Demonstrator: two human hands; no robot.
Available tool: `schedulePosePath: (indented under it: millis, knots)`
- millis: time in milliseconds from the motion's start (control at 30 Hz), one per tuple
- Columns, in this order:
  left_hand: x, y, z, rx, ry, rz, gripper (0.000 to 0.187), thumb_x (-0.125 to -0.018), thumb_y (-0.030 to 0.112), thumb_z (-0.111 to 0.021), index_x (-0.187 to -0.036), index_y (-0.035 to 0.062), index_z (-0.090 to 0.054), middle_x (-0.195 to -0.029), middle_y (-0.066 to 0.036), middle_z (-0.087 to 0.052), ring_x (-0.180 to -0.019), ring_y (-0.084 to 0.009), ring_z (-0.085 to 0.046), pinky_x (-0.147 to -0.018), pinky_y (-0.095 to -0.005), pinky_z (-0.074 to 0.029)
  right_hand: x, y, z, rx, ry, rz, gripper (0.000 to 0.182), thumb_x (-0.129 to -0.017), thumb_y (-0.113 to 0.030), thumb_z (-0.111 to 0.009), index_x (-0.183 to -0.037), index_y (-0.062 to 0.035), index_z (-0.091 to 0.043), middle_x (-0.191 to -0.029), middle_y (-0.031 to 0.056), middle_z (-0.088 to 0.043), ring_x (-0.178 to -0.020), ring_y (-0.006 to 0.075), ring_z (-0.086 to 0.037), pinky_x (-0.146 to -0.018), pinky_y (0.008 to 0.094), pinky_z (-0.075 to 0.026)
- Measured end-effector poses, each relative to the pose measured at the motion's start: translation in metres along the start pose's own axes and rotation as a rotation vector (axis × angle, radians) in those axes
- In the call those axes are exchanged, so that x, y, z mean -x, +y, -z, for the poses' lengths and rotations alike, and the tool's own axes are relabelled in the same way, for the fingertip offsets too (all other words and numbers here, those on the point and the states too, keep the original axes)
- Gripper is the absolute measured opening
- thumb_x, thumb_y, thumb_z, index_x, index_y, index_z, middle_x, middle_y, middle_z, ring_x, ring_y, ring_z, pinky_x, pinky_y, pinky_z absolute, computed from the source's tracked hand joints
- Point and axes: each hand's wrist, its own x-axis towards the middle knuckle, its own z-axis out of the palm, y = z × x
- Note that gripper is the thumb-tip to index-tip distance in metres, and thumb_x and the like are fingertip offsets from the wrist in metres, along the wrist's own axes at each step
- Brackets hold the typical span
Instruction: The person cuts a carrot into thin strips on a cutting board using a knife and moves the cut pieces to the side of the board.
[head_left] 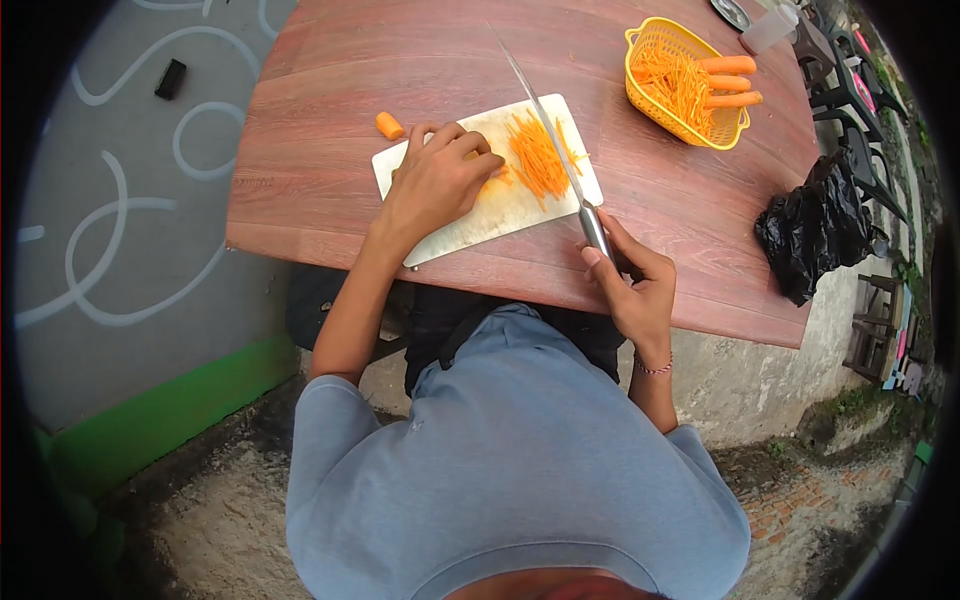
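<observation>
My right hand (pixel 637 280) is wrapped round the metal handle of a long knife (pixel 549 118), whose blade points up and left over the shredded carrot (pixel 536 158). That pile lies on the right part of a white cutting board (pixel 450 236). On the board's left part, my left hand (pixel 446 170) rests with bent fingers over orange carrot pieces (pixel 490 186), mostly hidden beneath it. A short carrot piece (pixel 389 125) sits on the table just beyond the board's upper left edge.
A yellow basket (pixel 687 131) at the upper right holds shredded carrot and several whole carrots (pixel 728 65). Behind it are a clear plastic bottle (pixel 769 30) and a round dish (pixel 731 12). A black plastic bag (pixel 812 232) hangs at the right edge of the reddish table (pixel 330 130).
</observation>
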Motion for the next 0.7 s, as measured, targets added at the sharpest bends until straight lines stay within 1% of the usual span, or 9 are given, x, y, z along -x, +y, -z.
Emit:
schedulePosePath:
  millis: [33,167,233,267,333,433,567,633,700]
  knots:
    - [0.0,-0.003,-0.003,-0.084,0.042,-0.112,0.016,-0.093,0.016,-0.076,-0.106,0.0088,-0.078,-0.108,-0.005,-0.074,-0.109,-0.0251,-0.064,-0.102,-0.0474,-0.043,0.0,0.0,0.0,0.016,-0.018,0.005,0.047,-0.094,-0.008,-0.082,-0.139,-0.0015,-0.072,-0.094,0.0095,-0.079,-0.078,0.0059,-0.064,-0.069,0.024,-0.052]
    - [0.003,-0.003,-0.008,-0.133,0.099,-0.129,0.015,-0.093,0.013,-0.074,-0.107,0.0069,-0.074,-0.106,-0.006,-0.073,-0.106,-0.0268,-0.065,-0.1,-0.0466,-0.044,-0.001,-0.004,-0.004,0.006,-0.034,0.037,0.049,-0.094,-0.008,-0.082,-0.141,-0.0016,-0.07,-0.085,0.0043,-0.075,-0.075,0.0054,-0.064,-0.068,0.0243,-0.051]
    - [0.006,-0.001,-0.002,0.004,0.23,-0.072,0.017,-0.093,0.006,-0.073,-0.109,0.0042,-0.07,-0.105,-0.009,-0.072,-0.103,-0.0302,-0.066,-0.096,-0.0452,-0.047,-0.002,-0.008,-0.005,-0.024,-0.051,0.013,0.049,-0.094,-0.007,-0.081,-0.141,-0.0012,-0.07,-0.087,0.0043,-0.076,-0.076,0.0051,-0.064,-0.068,0.0237,-0.051]
    - [0.007,0.001,0.001,0.005,0.229,-0.075,0.017,-0.093,0.006,-0.073,-0.109,0.0042,-0.07,-0.105,-0.009,-0.072,-0.103,-0.0302,-0.066,-0.096,-0.0452,-0.047,-0.002,-0.009,-0.005,-0.051,-0.073,-0.014,0.049,-0.095,-0.006,-0.081,-0.142,-0.0009,-0.069,-0.09,0.0042,-0.076,-0.076,0.0049,-0.064,-0.068,0.0232,-0.052]
    - [0.011,0.007,0.009,0.243,0.357,0.064,0.014,-0.092,-0.001,-0.072,-0.105,0.003,-0.07,-0.105,-0.011,-0.071,-0.101,-0.0328,-0.066,-0.091,-0.0439,-0.05,-0.002,-0.012,-0.007,-0.13,-0.092,-0.043,0.048,-0.096,-0.004,-0.079,-0.143,-0.0005,-0.068,-0.092,0.0039,-0.076,-0.077,0.0049,-0.064,-0.069,0.0226,-0.052]
    - [0.019,0.015,0.02,0.355,0.352,0.133,0.012,-0.092,-0.003,-0.072,-0.103,0.0016,-0.07,-0.106,-0.012,-0.071,-0.099,-0.0337,-0.067,-0.088,-0.0439,-0.052,-0.003,-0.015,-0.01,-0.223,-0.141,-0.082,0.048,-0.097,-0.003,-0.078,-0.144,0.0002,-0.067,-0.098,0.0033,-0.077,-0.078,0.005,-0.065,-0.07,0.0218,-0.053]
    - [0.029,0.007,0.02,0.287,0.359,0.091,0.011,-0.091,0.003,-0.076,-0.101,0.0026,-0.07,-0.107,-0.011,-0.073,-0.1,-0.0326,-0.068,-0.089,-0.0444,-0.052,-0.004,-0.017,-0.014,-0.225,-0.184,-0.115,0.049,-0.097,-0.002,-0.077,-0.145,0.0001,-0.066,-0.101,0.0032,-0.077,-0.078,0.0053,-0.065,-0.07,0.022,-0.054]
    - [0.033,0.003,0.019,0.129,0.27,0.176,0.02,-0.09,0.008,-0.077,-0.109,0.0038,-0.073,-0.115,-0.011,-0.073,-0.108,-0.0319,-0.067,-0.094,-0.047,-0.05,-0.005,-0.016,-0.015,-0.217,-0.184,-0.118,0.049,-0.097,-0.002,-0.077,-0.145,0.0001,-0.066,-0.102,0.0032,-0.077,-0.078,0.0053,-0.064,-0.07,0.022,-0.054]
    - [0.033,0.003,0.02,0.049,0.219,0.192,0.025,-0.09,0.012,-0.077,-0.114,0.0052,-0.074,-0.12,-0.01,-0.072,-0.113,-0.0318,-0.065,-0.099,-0.0476,-0.047,-0.004,-0.015,-0.015,-0.21,-0.184,-0.121,0.049,-0.097,-0.002,-0.077,-0.145,0.0,-0.066,-0.104,0.0032,-0.077,-0.078,0.0053,-0.064,-0.07,0.0221,-0.055]
